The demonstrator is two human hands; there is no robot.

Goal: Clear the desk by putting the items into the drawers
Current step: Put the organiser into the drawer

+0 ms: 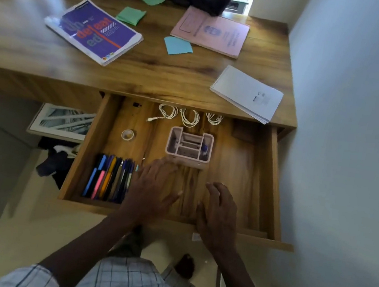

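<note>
- Left hand (155, 187) flat over the open drawer (274, 180), fingers straight and slightly spread, thumb out toward the other hand, nothing gripped.
- Right hand (218, 214) just beside it, over the drawer's front edge, fingers loosely curled downward, nothing held.
- Just ahead of the left fingertips: pink organizer (189, 147), upright on the drawer floor. Fingertips blurred there, so cannot tell whether touching or just short of it.
- Immediately left of the left hand: pens (109, 178) laid side by side in a row in the drawer's near left corner.
- Ahead and left of the left hand: tape roll (128, 134) lying flat on the drawer floor, apart from both pens and organizer.
- Past the organizer, along the drawer's back: coiled white cables (188, 117).
- Well beyond both hands, on the desk (144, 75): purple book (93, 30) far to the left, pink notebook (210, 32) straight ahead, spiral notepad (246, 94) ahead of the right hand with a corner over the desk's front edge.
- Between book and pink notebook: two green sticky notes (131, 15) and a blue sticky note (178, 46).
- Left of the left hand, down on the floor under the desk: framed picture (64, 121).
</note>
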